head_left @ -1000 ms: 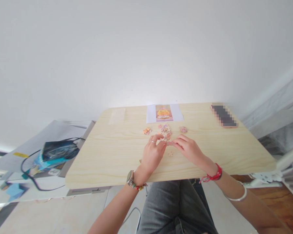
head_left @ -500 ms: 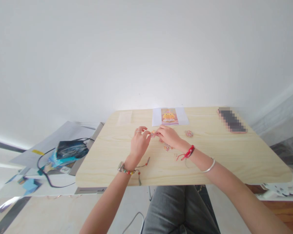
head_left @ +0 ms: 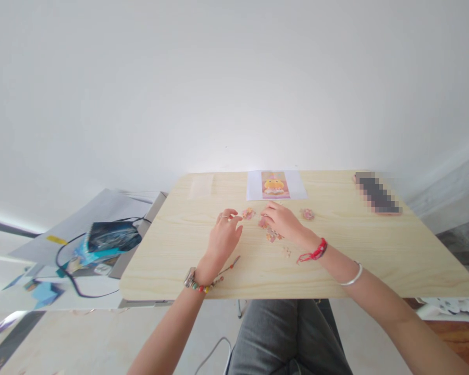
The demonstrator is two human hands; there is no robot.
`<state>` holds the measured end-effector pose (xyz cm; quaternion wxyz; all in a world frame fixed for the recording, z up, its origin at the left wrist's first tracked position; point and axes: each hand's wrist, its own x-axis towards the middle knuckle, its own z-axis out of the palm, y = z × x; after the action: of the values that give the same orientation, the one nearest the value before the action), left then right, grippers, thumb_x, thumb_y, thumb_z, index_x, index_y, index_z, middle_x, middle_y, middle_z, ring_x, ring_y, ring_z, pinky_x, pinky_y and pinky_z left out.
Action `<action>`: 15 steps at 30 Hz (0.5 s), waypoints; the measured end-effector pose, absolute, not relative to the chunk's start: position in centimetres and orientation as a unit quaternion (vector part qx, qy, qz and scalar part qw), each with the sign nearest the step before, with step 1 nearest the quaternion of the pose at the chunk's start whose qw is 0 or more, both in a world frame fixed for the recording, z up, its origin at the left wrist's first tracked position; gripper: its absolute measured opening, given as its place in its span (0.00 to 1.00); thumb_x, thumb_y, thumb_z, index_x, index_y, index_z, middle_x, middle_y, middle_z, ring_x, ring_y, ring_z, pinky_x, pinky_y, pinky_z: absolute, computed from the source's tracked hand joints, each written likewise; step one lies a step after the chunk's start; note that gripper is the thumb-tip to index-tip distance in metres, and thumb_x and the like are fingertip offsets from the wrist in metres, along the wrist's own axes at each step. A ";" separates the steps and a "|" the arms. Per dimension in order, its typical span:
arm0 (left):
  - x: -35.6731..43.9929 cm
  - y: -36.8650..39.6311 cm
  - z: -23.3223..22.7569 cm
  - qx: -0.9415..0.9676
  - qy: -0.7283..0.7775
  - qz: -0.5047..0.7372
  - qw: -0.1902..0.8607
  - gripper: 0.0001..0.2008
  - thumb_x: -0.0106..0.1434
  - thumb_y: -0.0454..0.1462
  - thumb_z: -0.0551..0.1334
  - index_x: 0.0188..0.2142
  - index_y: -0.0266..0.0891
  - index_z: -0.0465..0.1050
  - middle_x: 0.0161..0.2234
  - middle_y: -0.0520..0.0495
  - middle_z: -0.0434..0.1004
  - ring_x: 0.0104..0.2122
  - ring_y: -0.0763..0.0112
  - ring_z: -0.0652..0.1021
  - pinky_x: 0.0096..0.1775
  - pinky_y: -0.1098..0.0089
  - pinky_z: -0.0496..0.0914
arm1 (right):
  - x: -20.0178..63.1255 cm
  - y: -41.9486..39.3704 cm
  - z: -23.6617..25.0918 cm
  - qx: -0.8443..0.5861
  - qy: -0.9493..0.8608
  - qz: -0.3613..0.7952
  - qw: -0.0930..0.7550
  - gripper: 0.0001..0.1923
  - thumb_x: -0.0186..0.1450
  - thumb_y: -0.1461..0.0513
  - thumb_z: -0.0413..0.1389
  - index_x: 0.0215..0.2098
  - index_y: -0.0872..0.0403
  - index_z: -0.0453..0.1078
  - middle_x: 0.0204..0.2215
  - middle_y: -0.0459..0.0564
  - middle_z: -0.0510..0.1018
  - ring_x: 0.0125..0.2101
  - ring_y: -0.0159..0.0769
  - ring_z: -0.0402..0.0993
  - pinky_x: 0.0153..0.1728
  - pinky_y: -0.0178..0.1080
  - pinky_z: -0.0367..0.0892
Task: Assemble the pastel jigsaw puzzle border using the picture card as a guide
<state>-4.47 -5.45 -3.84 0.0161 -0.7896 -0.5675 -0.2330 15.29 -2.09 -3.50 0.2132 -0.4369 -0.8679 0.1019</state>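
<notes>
While both hands lie loosely open, empty, tiny pink-and-orange puzzle pieces (head_left: 248,213) sit in small clusters between them

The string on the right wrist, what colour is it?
Red; the string on the right wrist shows best in the head view.

phone (head_left: 377,192) pixelated | puzzle bits (head_left: 271,234) part hidden by right hand (head_left: 283,223) | pic details too small

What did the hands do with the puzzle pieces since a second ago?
Both hands moved away from the near edge, up the table. The small cluster now lies bare between the left hand and right hand, which covers the middle pieces. The picture sheet, phone and right-side cluster stayed put.
</notes>
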 end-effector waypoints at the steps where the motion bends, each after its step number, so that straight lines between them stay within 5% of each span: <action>1: -4.3 -6.2 -4.0 -0.796 -0.560 -0.231 0.005 0.09 0.56 0.29 0.59 0.36 0.40 0.71 0.43 0.45 0.68 0.39 0.65 0.73 0.38 0.65 0.73 | 16.1 -3.0 -3.4 -0.431 -0.867 0.114 0.223 0.10 0.64 0.67 0.48 0.31 0.55 0.71 0.32 0.50 0.69 0.32 0.32 0.67 0.34 0.35 0.62; 10: -0.4 -8.8 -4.6 -0.812 -0.546 -0.198 -0.050 0.09 0.55 0.31 0.61 0.37 0.40 0.70 0.43 0.45 0.67 0.42 0.65 0.71 0.40 0.65 0.72 | 18.8 -6.4 -4.3 -0.421 -0.877 0.133 0.189 0.09 0.62 0.68 0.51 0.38 0.54 0.71 0.35 0.51 0.69 0.36 0.35 0.68 0.38 0.38 0.65; 15: 0.7 -6.6 -4.6 -0.828 -0.526 -0.191 -0.045 0.15 0.56 0.29 0.60 0.43 0.44 0.68 0.44 0.46 0.64 0.45 0.64 0.69 0.42 0.64 0.71 | 17.7 -6.1 -4.3 -0.426 -0.882 0.096 0.180 0.06 0.62 0.67 0.52 0.31 0.57 0.71 0.31 0.51 0.69 0.34 0.35 0.68 0.36 0.38 0.64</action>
<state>0.74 -6.60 -4.59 -0.0449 -0.8275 -0.5260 -0.1912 17.66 -6.11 -4.29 0.1798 -0.4260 -0.8815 0.0955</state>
